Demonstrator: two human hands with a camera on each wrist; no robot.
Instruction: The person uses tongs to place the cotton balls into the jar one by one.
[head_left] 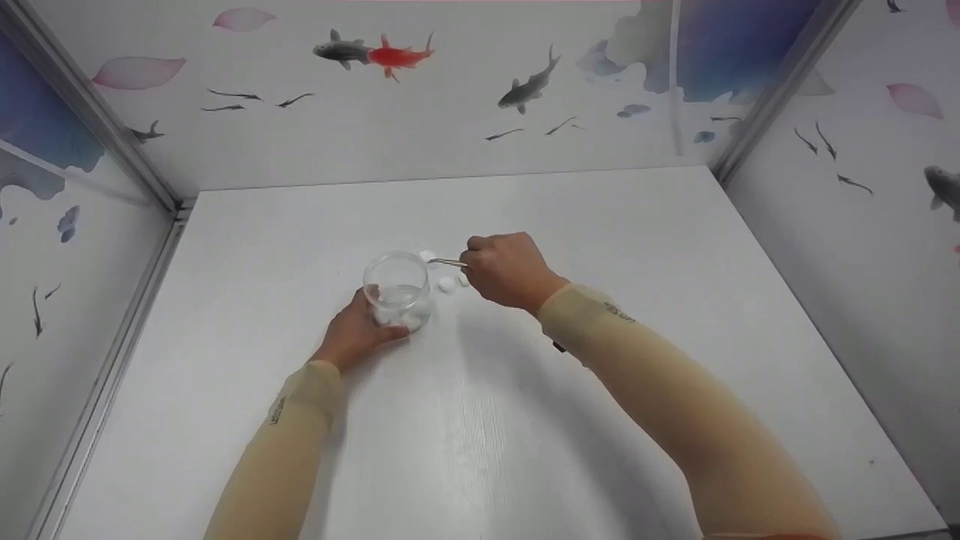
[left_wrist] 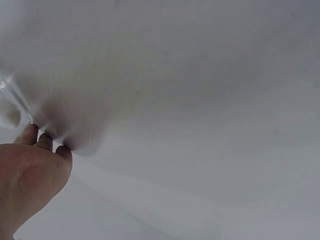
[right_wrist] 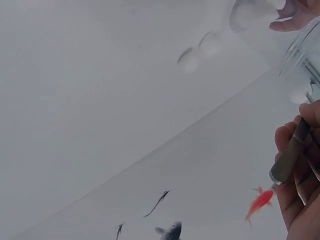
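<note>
My left hand (head_left: 358, 330) holds the side of a clear round jar (head_left: 397, 266), thumb toward the front, and white cotton balls (head_left: 409, 319) lie in its bottom. In the left wrist view, the fingertips of the left hand (left_wrist: 35, 170) meet the jar's edge (left_wrist: 17, 95). My right hand (head_left: 506, 270) pinches metal tweezers (head_left: 448, 262), their tips pointing left beside the jar's rim. A white cotton ball (right_wrist: 300, 95) shows at those tips in the right wrist view, where the tweezers' broad rounded end (right_wrist: 289, 162) sticks out of the right hand (right_wrist: 305, 200).
Two loose cotton balls lie on the white table (head_left: 480, 420) right of the jar; one cotton ball (head_left: 448, 284) shows whole, the other is partly behind the right hand. Printed panels with fish (head_left: 401, 56) stand behind and at both sides of the table.
</note>
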